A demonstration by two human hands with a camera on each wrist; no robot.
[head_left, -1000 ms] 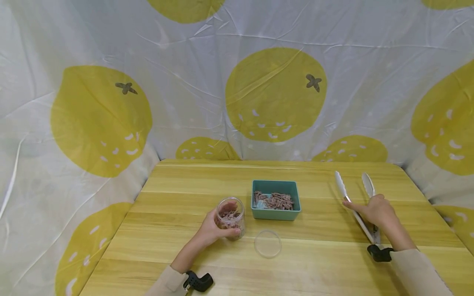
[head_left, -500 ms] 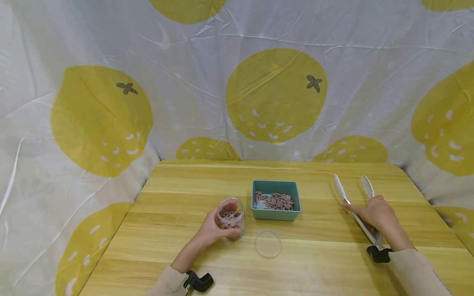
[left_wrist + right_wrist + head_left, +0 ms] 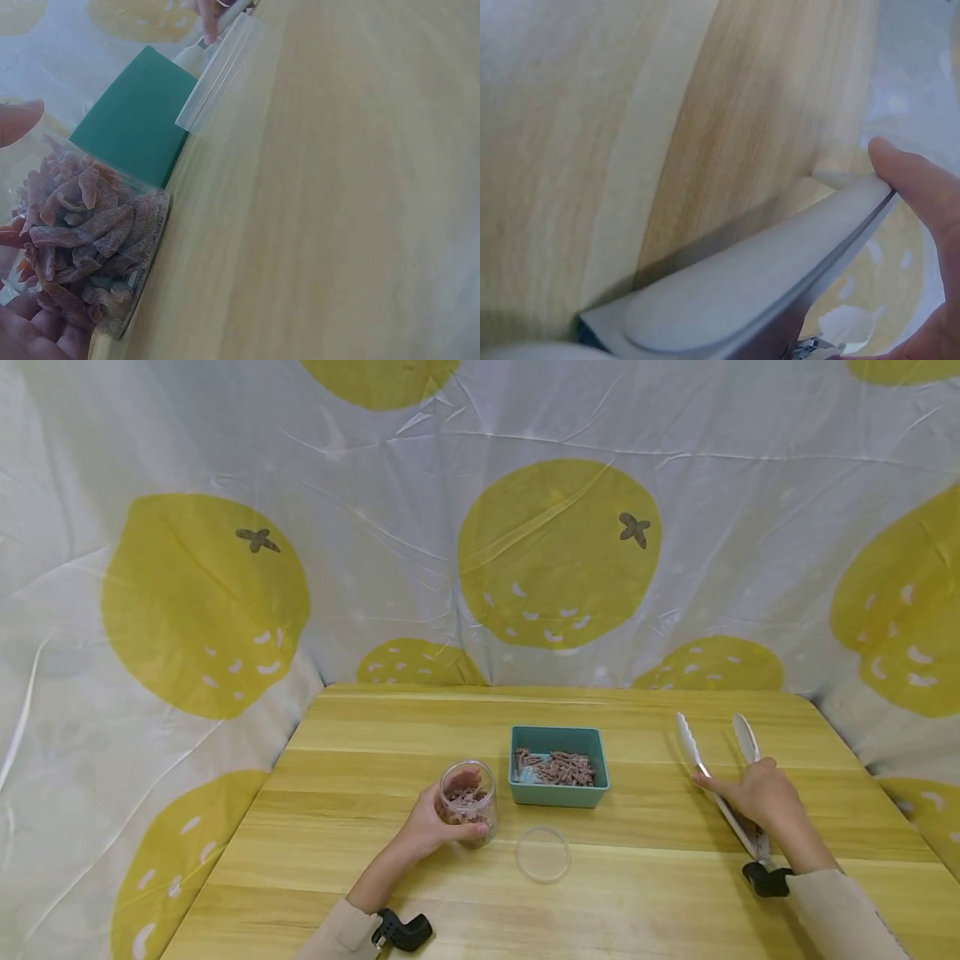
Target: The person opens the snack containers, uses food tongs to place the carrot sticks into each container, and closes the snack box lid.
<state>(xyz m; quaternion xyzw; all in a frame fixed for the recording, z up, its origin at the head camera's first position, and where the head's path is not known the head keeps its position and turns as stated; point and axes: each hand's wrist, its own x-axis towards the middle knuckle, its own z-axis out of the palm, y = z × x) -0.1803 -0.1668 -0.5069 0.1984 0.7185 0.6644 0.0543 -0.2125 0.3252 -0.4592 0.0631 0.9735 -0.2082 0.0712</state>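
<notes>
My left hand (image 3: 431, 823) grips an uncapped clear jar (image 3: 487, 814) standing on the table, thumb at the front and fingers behind. Through its wall in the left wrist view show brownish, powdery strips (image 3: 97, 217) like dried meat or fruit. Metal tongs (image 3: 731, 818) with white scalloped tips are in my right hand (image 3: 768, 793), their arms spread apart, tips pointing away from me. The thumb lies along one arm of the tongs in the right wrist view. Just right of the jar sits a teal box (image 3: 558, 796) with more of the brownish strips inside.
A round clear lid (image 3: 543, 855) lies on the wooden table (image 3: 375, 718) in front of the teal box. A white curtain (image 3: 390, 527) printed with yellow lemons hangs behind and along the sides of the table.
The tongs have shifted slightly toward me and their tips have moved a little lower in view. The left hand, jar, teal box and lid have stayed where they were.
</notes>
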